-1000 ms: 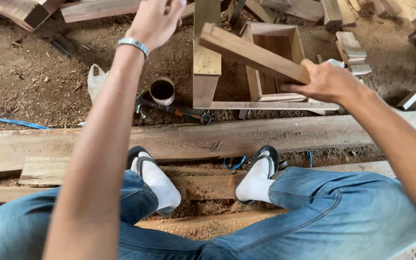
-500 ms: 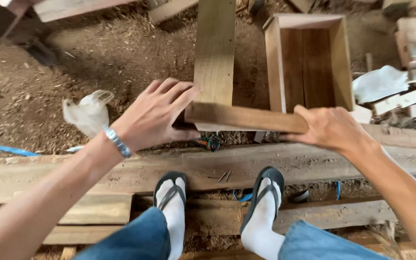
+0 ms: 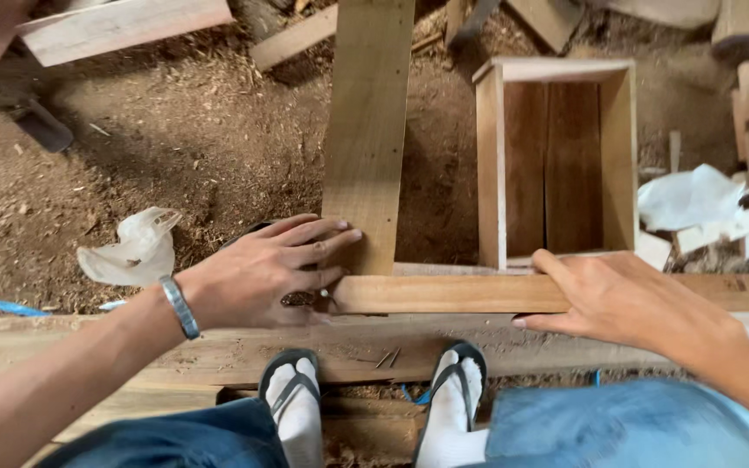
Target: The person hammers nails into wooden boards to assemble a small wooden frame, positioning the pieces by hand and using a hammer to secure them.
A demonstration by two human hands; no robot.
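Partly hidden under both hands, the wooden strip [image 3: 452,294] lies crosswise at 6 o'clock of the open box [image 3: 556,165]; left hand [image 3: 257,277] and right hand [image 3: 626,299] press flat, fingers spread, its right end cut off.

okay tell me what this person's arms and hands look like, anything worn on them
Both forearms are bare, with no sleeves in view and no gloves. The left hand has a silver metal bangle around the wrist. The right hand shows no ring, watch or band. Fingernails are short and unpainted.

Bare sawdust floor [image 3: 218,165] left of upright plank [image 3: 366,130]; open box [image 3: 556,165] crowds right.
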